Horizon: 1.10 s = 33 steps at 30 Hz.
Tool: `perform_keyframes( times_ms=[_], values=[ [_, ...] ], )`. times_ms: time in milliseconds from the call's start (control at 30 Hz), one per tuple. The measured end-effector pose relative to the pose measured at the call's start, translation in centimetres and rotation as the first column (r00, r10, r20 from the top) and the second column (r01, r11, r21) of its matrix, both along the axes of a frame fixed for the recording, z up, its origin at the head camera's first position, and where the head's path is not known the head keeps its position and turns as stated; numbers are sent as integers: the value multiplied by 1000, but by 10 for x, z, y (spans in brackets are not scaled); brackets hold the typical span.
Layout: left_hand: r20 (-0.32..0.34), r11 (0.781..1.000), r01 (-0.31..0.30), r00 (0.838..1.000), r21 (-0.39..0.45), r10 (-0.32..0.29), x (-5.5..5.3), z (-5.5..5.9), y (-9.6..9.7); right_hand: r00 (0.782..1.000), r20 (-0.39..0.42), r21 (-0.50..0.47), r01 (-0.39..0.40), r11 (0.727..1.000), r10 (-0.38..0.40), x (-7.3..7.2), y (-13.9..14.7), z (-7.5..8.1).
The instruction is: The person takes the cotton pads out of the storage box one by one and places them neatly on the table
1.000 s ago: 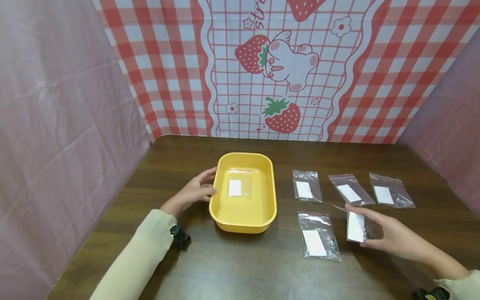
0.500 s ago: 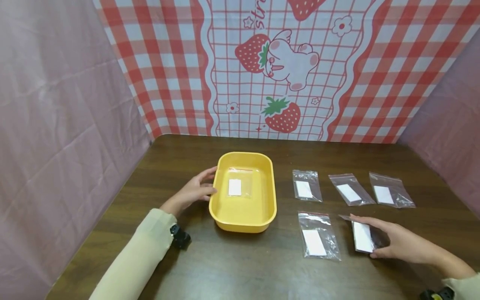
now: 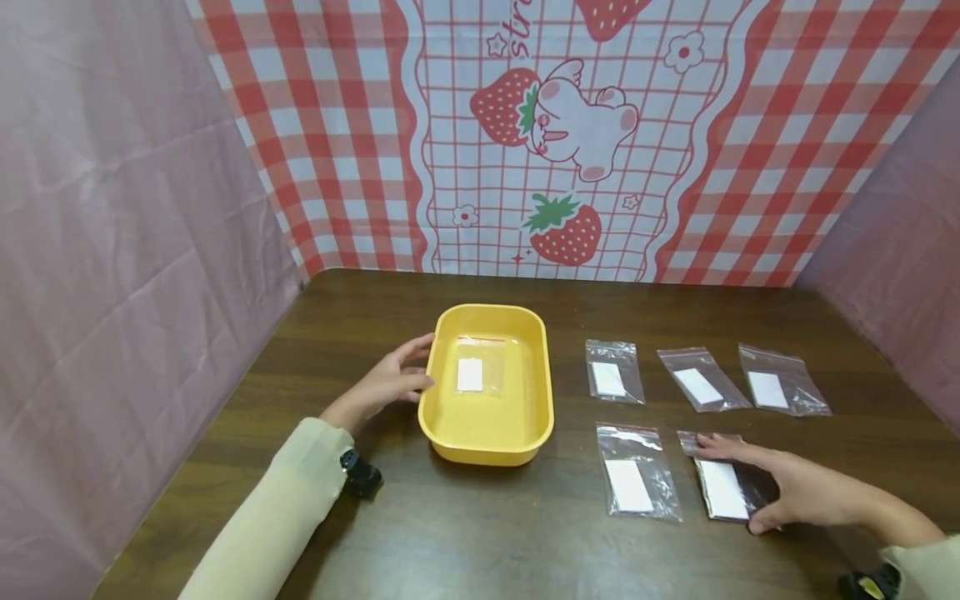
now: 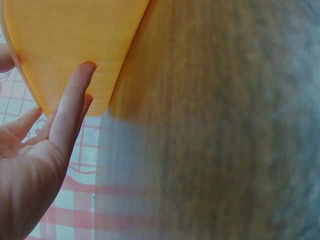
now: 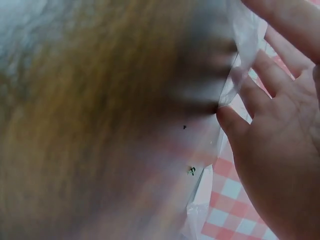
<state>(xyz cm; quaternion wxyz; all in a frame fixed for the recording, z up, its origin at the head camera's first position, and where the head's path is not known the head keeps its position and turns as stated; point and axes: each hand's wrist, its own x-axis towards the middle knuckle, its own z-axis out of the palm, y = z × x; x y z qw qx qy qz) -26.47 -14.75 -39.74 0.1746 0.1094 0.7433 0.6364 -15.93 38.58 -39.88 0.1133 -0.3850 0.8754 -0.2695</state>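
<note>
My left hand (image 3: 381, 385) rests at the left side of a yellow plastic tub (image 3: 491, 432), its fingers extended against the wall. In the left wrist view the fingers lie along the tub's outer side (image 4: 45, 30). Inside the tub is a clear zip bag with a white rectangular piece (image 3: 470, 375). My right hand (image 3: 813, 492) is spread over another zip bag with a white piece (image 3: 723, 490), which lies on the table at the right. Its fingertips touch the bag's top and its thumb is at the lower right edge; in the right wrist view the crinkled plastic (image 5: 245, 45) meets the fingertips.
Left of the right hand lies a zip bag (image 3: 630, 485). Behind it, three more bags lie in a row: the left one (image 3: 608, 379), the middle one (image 3: 697, 386) and the right one (image 3: 768, 390). A checked strawberry cloth (image 3: 352, 142) hangs beyond the brown table (image 3: 360, 292).
My right hand has lowered the zip bag from a tilted hold to flat on the table, moving slightly right and nearer, and its fingers have spread. The left hand and tub have stayed put.
</note>
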Motion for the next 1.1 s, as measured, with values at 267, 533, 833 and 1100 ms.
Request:
perform_keyframes(
  times_ms=[267,533,833,1100],
  values=[
    [-1,1000,1,1000,10,-1,1,1,0,996,-82,-95,28,995,-36,1,-5,-2],
    [6,1000,-3,1000,-7,3,1,2,-1,954,-153,-180,229,957,-257,-3,-18,-1],
    [-8,1000,-6,1000,4,6,1,1,-1,904,-102,-221,385,896,-414,-11,-38,4],
    [-3,1000,-14,1000,-1,14,2,2,1,888,-53,-275,427,862,-457,-19,-58,8]
  ],
)
